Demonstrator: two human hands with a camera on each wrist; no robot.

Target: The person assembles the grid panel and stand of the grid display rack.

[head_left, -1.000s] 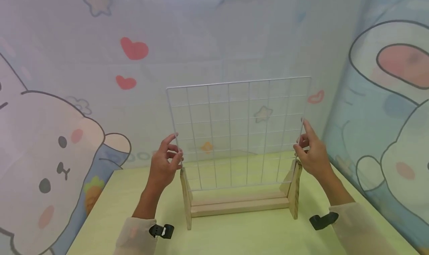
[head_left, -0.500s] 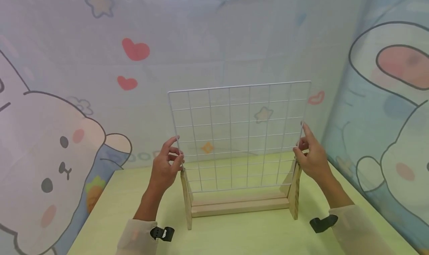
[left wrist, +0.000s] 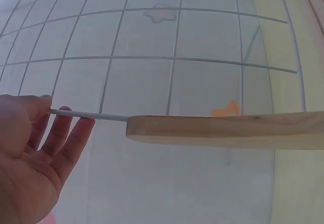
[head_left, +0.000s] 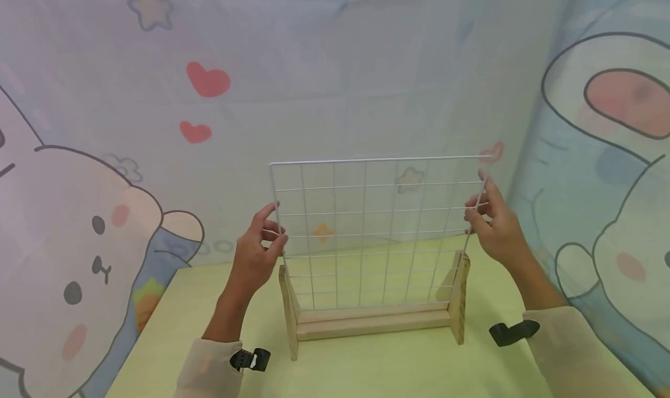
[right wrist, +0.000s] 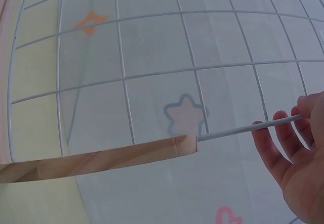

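Note:
A white wire grid panel (head_left: 335, 161) stands between the two uprights of a wooden stand (head_left: 374, 325). My left hand (head_left: 255, 261) pinches the panel's left edge wire between thumb and fingers, above the left upright. On the opposite side, my right hand (head_left: 497, 229) holds the right edge wire with thumb and fingers, its index finger reaching up along it. In the left wrist view the edge wire runs from my fingertips into the end of a wooden upright (left wrist: 212, 128). The right wrist view shows the same at the other upright (right wrist: 111, 158). The panel's bottom wire lies close to the crossbar; contact is unclear.
The stand rests on a pale yellow-green tabletop (head_left: 387, 369). Behind it hangs a cloth backdrop (head_left: 314, 54) printed with hearts, stars and rabbits. Another printed cloth (head_left: 570, 182) borders the table on the right.
The grid panel has come down between the uprights, its bottom wire now near the crossbar. My right hand has shifted up and right along the edge; my left hand has barely moved.

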